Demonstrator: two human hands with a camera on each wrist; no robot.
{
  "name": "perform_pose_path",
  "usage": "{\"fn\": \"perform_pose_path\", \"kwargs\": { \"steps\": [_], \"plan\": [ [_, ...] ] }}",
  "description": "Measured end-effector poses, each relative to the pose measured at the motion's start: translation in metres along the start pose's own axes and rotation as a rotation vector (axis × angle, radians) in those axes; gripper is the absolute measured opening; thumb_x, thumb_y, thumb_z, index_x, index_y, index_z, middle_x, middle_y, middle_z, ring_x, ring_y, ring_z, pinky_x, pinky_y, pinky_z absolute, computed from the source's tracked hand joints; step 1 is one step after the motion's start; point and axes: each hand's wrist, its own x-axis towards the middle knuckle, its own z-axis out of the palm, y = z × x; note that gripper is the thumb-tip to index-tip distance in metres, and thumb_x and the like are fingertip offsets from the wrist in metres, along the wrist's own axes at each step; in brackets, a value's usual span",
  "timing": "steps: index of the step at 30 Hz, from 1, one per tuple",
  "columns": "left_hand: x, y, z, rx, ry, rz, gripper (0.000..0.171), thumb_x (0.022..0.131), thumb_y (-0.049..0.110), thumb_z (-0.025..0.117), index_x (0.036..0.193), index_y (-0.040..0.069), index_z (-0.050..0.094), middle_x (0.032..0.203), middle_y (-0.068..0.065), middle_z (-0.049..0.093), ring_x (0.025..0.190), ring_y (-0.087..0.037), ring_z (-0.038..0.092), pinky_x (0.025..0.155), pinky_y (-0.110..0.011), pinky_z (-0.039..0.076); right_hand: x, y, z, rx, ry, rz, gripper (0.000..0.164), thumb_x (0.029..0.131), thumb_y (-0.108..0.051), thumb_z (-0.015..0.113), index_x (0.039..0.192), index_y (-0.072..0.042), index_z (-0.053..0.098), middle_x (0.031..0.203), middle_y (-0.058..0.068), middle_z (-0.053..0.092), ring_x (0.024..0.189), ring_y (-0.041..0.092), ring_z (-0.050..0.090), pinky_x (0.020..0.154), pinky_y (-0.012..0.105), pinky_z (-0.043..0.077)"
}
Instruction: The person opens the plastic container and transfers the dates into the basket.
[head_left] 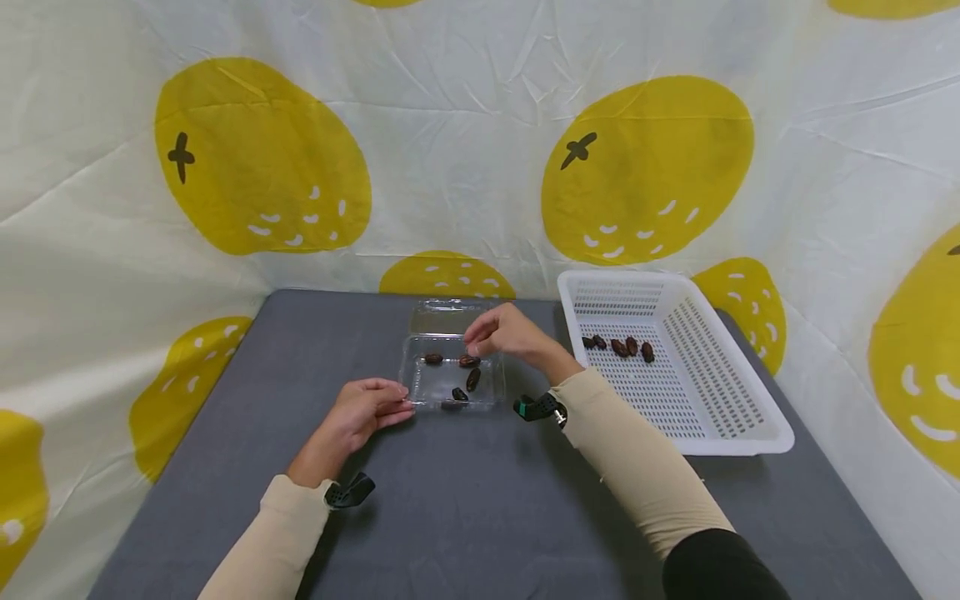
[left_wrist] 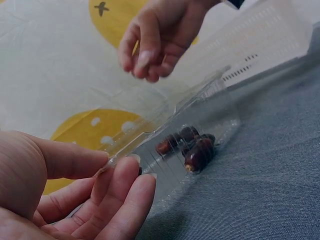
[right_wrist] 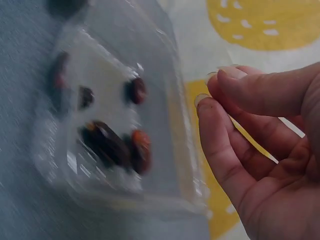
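Observation:
A clear plastic clamshell container (head_left: 438, 379) stands on the table with its lid (head_left: 442, 320) folded back, away from the person. Several dark brown dates (head_left: 473, 380) lie spread inside it. My left hand (head_left: 363, 412) pinches the container's left edge between thumb and fingers, as the left wrist view shows up close. Over the container's far right part hovers my right hand (head_left: 510, 333), its fingers loosely bent and holding nothing. In the right wrist view, a gap shows between the thumb and fingers of that hand, beside the container and its dates (right_wrist: 107, 142).
To the right, a white perforated plastic basket (head_left: 720, 396) holds several more dates (head_left: 619, 347). Both rest on a grey cloth-covered table (head_left: 465, 508). White fabric with yellow fruit prints (head_left: 457, 183) hangs close behind and along both sides.

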Motion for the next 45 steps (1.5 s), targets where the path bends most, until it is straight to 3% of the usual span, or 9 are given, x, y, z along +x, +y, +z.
{"fn": "perform_pose_path", "kwargs": {
  "steps": [3,9,21,31,35,40,45],
  "plan": [
    [0.001,0.000,0.002,0.009,0.001,0.003,0.011,0.097,-0.002,0.069,0.106,-0.006,0.070,0.086,-0.008,0.075,0.078,-0.019,0.077,0.082,-0.040,0.069,0.005,0.003,0.014,-0.007,-0.071,-0.011,0.023,0.088,0.001,0.079,0.110,0.004,0.077,0.095,0.010,0.081,0.092,0.027,0.077,0.094,0.052,0.063],
    [0.001,0.001,0.003,0.022,0.004,-0.006,0.026,0.098,0.000,0.068,0.120,-0.014,0.062,0.091,-0.010,0.076,0.080,-0.019,0.077,0.083,-0.040,0.069,0.013,0.012,0.037,-0.036,-0.203,-0.028,0.026,0.085,0.007,0.079,0.111,0.009,0.075,0.097,0.015,0.081,0.081,0.009,0.074,0.077,0.026,0.064],
    [0.000,0.001,0.001,0.026,0.001,0.003,0.011,0.098,-0.001,0.066,0.108,-0.006,0.070,0.090,-0.010,0.077,0.079,-0.019,0.077,0.083,-0.040,0.069,0.024,0.024,0.055,-0.156,-0.398,-0.037,0.025,0.081,0.017,0.074,0.102,0.005,0.078,0.097,0.016,0.080,0.084,0.012,0.074,0.074,0.023,0.063],
    [-0.001,-0.001,0.001,0.032,0.012,0.009,0.015,0.099,0.000,0.066,0.111,-0.009,0.068,0.092,-0.011,0.077,0.080,-0.020,0.077,0.085,-0.041,0.068,0.028,0.024,0.062,-0.323,-0.420,-0.087,0.019,0.083,0.012,0.073,0.097,0.001,0.080,0.085,0.009,0.078,0.073,0.003,0.064,0.066,0.014,0.054],
    [-0.002,-0.001,0.003,0.027,0.016,0.013,0.019,0.099,-0.001,0.066,0.114,-0.012,0.066,0.092,-0.011,0.077,0.080,-0.019,0.077,0.084,-0.040,0.069,0.025,0.023,0.063,-0.299,-0.412,-0.099,0.017,0.085,0.011,0.072,0.099,0.003,0.078,0.089,0.010,0.078,0.075,0.004,0.065,0.069,0.015,0.056],
    [-0.001,-0.001,0.004,0.031,0.022,0.014,0.012,0.098,-0.002,0.066,0.109,-0.008,0.069,0.092,-0.012,0.077,0.079,-0.019,0.077,0.082,-0.039,0.069,0.023,0.021,0.062,-0.250,-0.373,-0.122,0.014,0.089,0.007,0.074,0.101,0.001,0.078,0.094,0.012,0.079,0.081,0.007,0.069,0.075,0.020,0.061],
    [-0.002,-0.001,0.003,0.050,0.027,0.008,0.028,0.099,-0.001,0.065,0.122,-0.016,0.061,0.092,-0.011,0.077,0.079,-0.018,0.077,0.082,-0.039,0.069,0.018,0.015,0.056,-0.187,-0.324,-0.130,0.013,0.088,0.007,0.075,0.098,0.000,0.079,0.092,0.012,0.080,0.079,0.008,0.071,0.074,0.023,0.062]
  ]
}}
